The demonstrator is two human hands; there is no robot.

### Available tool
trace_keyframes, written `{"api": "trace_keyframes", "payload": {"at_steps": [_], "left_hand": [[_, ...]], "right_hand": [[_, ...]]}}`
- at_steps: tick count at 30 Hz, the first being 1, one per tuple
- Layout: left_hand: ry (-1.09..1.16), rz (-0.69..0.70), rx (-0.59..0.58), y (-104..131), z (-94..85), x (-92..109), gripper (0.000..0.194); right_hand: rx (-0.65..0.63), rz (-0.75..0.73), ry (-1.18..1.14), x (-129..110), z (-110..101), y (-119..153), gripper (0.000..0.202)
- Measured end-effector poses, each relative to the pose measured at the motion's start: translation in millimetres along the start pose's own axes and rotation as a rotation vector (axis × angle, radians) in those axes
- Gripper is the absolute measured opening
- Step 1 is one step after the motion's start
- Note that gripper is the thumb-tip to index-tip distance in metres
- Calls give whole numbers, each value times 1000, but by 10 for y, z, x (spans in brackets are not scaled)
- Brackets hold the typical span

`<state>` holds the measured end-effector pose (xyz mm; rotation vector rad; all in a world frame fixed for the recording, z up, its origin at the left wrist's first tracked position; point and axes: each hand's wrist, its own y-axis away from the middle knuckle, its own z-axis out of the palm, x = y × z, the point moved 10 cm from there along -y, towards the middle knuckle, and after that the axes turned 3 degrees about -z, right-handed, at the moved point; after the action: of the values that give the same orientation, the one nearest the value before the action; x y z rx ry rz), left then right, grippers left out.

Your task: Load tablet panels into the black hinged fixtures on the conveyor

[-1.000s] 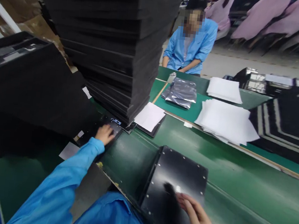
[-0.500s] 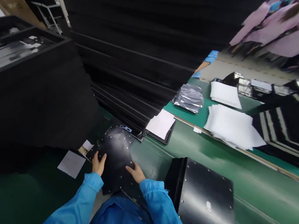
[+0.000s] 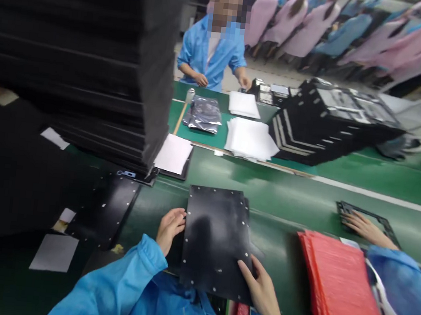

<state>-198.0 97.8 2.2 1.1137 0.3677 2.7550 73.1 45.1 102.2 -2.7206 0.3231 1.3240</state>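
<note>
A black rectangular panel (image 3: 215,240) with pale dots along its edges is in front of my body, over the green bench. My left hand (image 3: 171,228) is at its left edge, fingers bent against it. At the lower right edge, my right hand (image 3: 262,288) grips the panel, thumb on top and the other fingers partly hidden. Another dotted black panel (image 3: 109,209) lies on the bench to the left, apart from both hands.
A tall black stack (image 3: 103,66) rises at left. Behind are white sheets (image 3: 252,139), silvery bags (image 3: 203,114) and a person (image 3: 214,52) in blue. Red packets (image 3: 347,292) lie at right, near another person's hand (image 3: 368,229) on a black frame (image 3: 346,209).
The view has swung right. My hands were over the dotted panel area at left; now they are at a panel further right. The red packets and the neighbour's hand have come into view.
</note>
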Motion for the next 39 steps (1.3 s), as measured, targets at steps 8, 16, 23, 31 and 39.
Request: {"api": "trace_keyframes", "payload": {"at_steps": [8,16,23,31,39], "left_hand": [[-967,636,113,409,901,319,31],[-1679,582,-57,527,1845,-561,66],[-1786,576,-19,472,1818,-719,90],[-1533,214,27,629,2070,-503,98],[-586,203,3,766,922,375,94]], "right_hand": [[237,-358,266,479,-844,-617,72],[180,-425,386,857,-730,-969,57],[-368,-657,977,-304,-136,-663,23],[-719,-521,722,-72,-65,-1077,21],[-360,-328,-145,731,30,-776,66]]}}
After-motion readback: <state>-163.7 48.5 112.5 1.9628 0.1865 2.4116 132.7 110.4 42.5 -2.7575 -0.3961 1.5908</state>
